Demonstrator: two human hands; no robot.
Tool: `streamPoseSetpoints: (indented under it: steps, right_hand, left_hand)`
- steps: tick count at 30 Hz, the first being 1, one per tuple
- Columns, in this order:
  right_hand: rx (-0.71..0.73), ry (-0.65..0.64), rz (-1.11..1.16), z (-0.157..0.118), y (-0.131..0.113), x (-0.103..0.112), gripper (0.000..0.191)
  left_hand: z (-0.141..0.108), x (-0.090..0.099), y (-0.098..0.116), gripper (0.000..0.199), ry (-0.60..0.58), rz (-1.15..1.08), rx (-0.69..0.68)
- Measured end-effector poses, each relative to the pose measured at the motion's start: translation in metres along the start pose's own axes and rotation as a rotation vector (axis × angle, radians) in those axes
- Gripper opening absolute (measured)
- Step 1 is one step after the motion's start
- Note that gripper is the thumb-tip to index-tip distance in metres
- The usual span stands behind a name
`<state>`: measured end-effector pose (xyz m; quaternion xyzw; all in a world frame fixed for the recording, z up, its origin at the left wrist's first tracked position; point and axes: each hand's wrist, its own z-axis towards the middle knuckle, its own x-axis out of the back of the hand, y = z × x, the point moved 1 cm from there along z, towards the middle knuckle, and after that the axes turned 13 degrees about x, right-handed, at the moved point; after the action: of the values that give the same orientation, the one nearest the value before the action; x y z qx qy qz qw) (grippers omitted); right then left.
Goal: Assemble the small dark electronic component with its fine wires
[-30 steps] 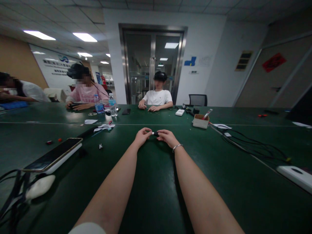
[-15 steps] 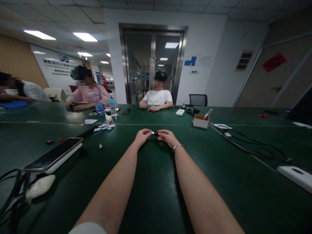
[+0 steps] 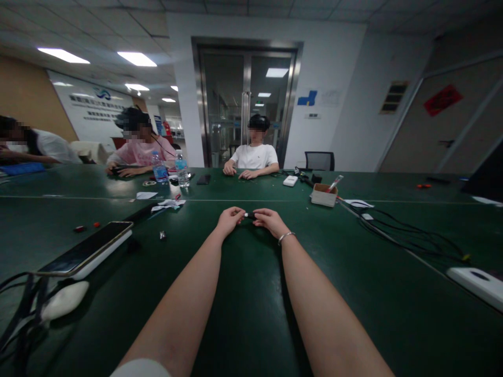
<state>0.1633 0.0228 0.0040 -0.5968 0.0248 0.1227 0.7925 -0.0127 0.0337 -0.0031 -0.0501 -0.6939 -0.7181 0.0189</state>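
Observation:
Ahead of me, just above the green table (image 3: 251, 293), my left hand (image 3: 230, 220) and my right hand (image 3: 271, 221) face each other with pinched fingers. Between their fingertips is a small black piece with a silver end (image 3: 250, 215). Its silver end points toward my left fingers, and the black part runs into my right fingers. It is too small to tell its kind, or whether it is one piece or two joined. A bracelet (image 3: 286, 237) circles my right wrist.
To the left lie a phone (image 3: 92, 246) on a white block, a small silver piece (image 3: 162, 235) and papers (image 3: 168, 204). A small box (image 3: 324, 196) and black cables (image 3: 408, 230) are on the right. Several people sit beyond, near two water bottles (image 3: 182, 170).
Both my hands keep the same place and grip. The small piece shows its silver end slightly differently. Across the table, a person's hand has shifted slightly left.

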Motion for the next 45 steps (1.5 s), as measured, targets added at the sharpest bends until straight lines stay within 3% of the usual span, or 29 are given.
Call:
streamPoseSetpoints:
  steps: [14,19,30,45]
  right_hand:
    - [0.007,-0.018,-0.005,-0.0008,-0.0016,-0.0004,0.014]
    - [0.005,-0.013,-0.017,-0.0013,-0.0021,-0.0016,0.015]
    - [-0.001,0.013,0.003,0.0013,0.0006,-0.0001,0.013]
    - [0.014,-0.008,0.012,0.0008,0.0015,0.0014,0.014]
  left_hand:
    - [0.0024,0.0002,-0.0044,0.036,0.036,0.140,0.011]
    - [0.0033,-0.0024,-0.0050,0.029,0.060,0.051,0.036]
    - [-0.0009,-0.0021,0.0003,0.023,-0.031,-0.072,0.040]
    - [-0.0042,-0.0026,0.0035,0.023,-0.008,-0.035,0.032]
